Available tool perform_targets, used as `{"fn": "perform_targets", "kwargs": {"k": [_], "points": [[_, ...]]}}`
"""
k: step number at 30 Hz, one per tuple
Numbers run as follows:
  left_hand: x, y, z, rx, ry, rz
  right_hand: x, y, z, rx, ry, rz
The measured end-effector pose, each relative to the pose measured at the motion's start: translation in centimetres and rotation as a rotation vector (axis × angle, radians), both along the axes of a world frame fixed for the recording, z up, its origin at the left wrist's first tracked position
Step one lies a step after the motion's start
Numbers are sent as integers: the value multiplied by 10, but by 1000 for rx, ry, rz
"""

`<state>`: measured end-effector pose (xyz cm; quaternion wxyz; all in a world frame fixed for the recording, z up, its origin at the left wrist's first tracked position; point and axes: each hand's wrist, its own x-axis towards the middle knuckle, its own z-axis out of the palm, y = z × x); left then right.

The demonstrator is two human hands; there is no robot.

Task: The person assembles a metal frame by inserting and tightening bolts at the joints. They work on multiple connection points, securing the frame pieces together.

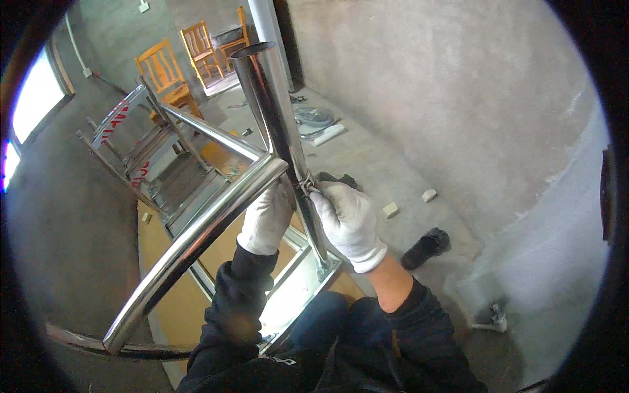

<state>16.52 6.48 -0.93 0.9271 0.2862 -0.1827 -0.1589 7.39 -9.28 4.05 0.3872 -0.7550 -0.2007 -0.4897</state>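
Both gloved grips, left hand (265,219) and right hand (347,223), clenched around the upright steel tube (272,111) just under its joint.

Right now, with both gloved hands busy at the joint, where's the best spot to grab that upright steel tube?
Probably the bare stretch of the upright steel tube above the joint, coming from its right side. It is smooth and round there, so fingers can wrap it, while the left hand, right hand and slanted handrail tube crowd the lower part and left side.

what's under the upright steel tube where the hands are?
Under the upright steel tube its lower end meets a shiny rectangular metal frame lying over a yellow-brown board. The left hand and right hand cover the tube's joint with the curved rail.
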Motion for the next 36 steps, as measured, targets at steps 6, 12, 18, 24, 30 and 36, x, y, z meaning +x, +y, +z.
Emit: {"fn": "perform_targets", "kwargs": {"k": [6, 12, 18, 24, 30, 36], "points": [[-2, 4, 4, 22, -35, 5, -9, 7, 13, 62, 126, 20], [-16, 1, 19, -142, 187, -115, 2, -22, 26, -575, -106, -207], [-5, 2, 12, -10, -68, -84, -27, 12, 44, 725, 926, 529], [3, 11, 12, -55, -67, -294, -33, 50, 41, 1706, 739, 1088], [0, 5, 15, 24, -114, -148, -43, 47, 27, 1567, 706, 1109], [7, -3, 14, 52, -201, -87, -34, 11, -12, 548, 445, 269]]}}
